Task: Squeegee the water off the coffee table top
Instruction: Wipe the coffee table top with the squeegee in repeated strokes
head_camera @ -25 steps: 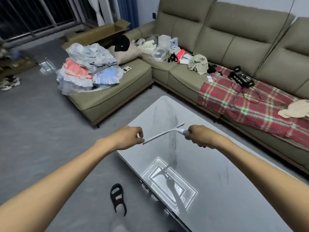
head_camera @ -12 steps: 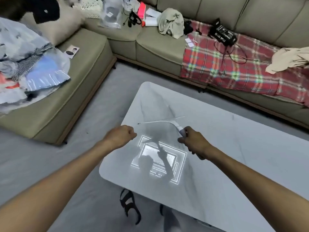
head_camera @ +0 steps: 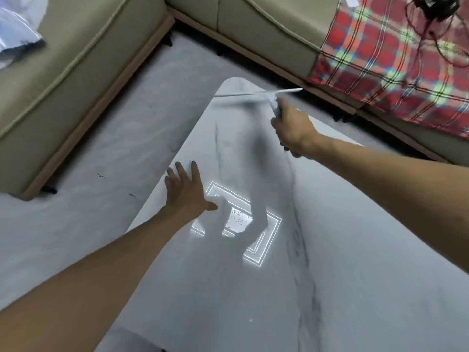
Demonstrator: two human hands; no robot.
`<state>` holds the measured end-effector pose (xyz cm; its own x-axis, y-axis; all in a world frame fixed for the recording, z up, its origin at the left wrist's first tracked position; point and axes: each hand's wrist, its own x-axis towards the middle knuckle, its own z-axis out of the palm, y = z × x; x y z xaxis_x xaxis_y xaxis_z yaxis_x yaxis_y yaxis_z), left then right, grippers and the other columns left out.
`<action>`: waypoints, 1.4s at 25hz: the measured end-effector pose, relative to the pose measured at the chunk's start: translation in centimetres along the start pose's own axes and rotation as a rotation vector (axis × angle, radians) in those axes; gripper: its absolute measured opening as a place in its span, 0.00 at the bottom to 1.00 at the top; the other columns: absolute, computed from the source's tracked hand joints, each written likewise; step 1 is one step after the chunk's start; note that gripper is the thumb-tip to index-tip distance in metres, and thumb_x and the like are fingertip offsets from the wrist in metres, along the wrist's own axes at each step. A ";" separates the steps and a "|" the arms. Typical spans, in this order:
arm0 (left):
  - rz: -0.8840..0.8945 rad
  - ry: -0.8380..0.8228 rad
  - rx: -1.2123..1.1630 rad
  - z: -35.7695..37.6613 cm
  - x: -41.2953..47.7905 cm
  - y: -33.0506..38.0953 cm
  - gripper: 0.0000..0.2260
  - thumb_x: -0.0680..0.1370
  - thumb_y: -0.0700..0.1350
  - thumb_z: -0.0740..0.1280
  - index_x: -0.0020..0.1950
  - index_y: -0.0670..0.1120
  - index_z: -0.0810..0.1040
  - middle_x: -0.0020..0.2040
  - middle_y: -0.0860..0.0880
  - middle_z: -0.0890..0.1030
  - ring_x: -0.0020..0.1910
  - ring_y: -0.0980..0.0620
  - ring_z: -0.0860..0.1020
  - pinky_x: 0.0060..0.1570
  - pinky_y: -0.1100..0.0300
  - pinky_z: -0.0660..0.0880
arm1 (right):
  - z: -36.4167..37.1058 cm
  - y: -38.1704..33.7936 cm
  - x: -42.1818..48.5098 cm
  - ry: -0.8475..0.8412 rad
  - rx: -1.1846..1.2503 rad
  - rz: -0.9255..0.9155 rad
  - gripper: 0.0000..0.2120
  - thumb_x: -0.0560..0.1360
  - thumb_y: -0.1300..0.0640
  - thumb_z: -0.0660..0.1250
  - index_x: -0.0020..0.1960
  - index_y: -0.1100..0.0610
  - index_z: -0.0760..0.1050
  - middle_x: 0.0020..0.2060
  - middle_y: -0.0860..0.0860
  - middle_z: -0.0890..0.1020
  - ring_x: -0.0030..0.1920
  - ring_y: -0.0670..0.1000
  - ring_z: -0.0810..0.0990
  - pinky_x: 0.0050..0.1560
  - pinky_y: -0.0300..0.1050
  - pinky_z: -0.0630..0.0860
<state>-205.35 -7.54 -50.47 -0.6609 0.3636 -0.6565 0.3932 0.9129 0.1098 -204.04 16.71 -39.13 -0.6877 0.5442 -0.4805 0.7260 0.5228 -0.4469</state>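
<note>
The right hand [head_camera: 291,130] is clamped round the handle of the squeegee [head_camera: 258,94], fingers curled, arm stretched toward the far end of the coffee table [head_camera: 355,250]. The left hand [head_camera: 186,191] is spread flat, palm down, all fingers straight and apart, at the table's left edge. Whether it bears on the top or sits just above it cannot be told. The 2 hands are well apart, the right one farther from the person.

The squeegee is white, with 1 long thin blade set crosswise on a short curved neck. The blade spans the far, rounded end of the table top, and its right tip reaches past the table's edge. Motion blur hides whether the blade touches the surface.

The table top is glossy white stone with dark veins [head_camera: 302,250] running lengthwise. Between the 2 forearms it mirrors a rectangular ceiling light [head_camera: 266,240]. Small water droplets [head_camera: 237,217] show as dark specks within that bright patch. Grey shadows of the arms fall across the same area.

Beyond the table lies a pale grey floor [head_camera: 114,138]. An olive-green corner sofa [head_camera: 76,85] encloses the left and far sides. A red plaid blanket [head_camera: 393,67] covers the sofa seat at upper right, and a black device with cables [head_camera: 429,2] rests on it at the frame's top edge. Pale plastic wrapping [head_camera: 15,29] lies on the sofa at upper left.
</note>
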 end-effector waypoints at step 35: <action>0.046 -0.159 0.099 -0.5 1.3 0.6 0.49 0.76 0.66 0.60 0.77 0.37 0.35 0.74 0.24 0.39 0.73 0.23 0.44 0.74 0.40 0.52 | -2.2 6.2 -8.6 -0.227 -0.083 0.157 0.04 0.78 0.58 0.53 0.47 0.56 0.66 0.36 0.61 0.76 0.20 0.57 0.74 0.14 0.35 0.62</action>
<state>-206.33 -6.43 -50.90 -0.5347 0.3640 -0.7627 0.4869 0.8703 0.0740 -193.61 16.76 -36.09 -0.5404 0.4669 -0.7000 0.8142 0.5002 -0.2949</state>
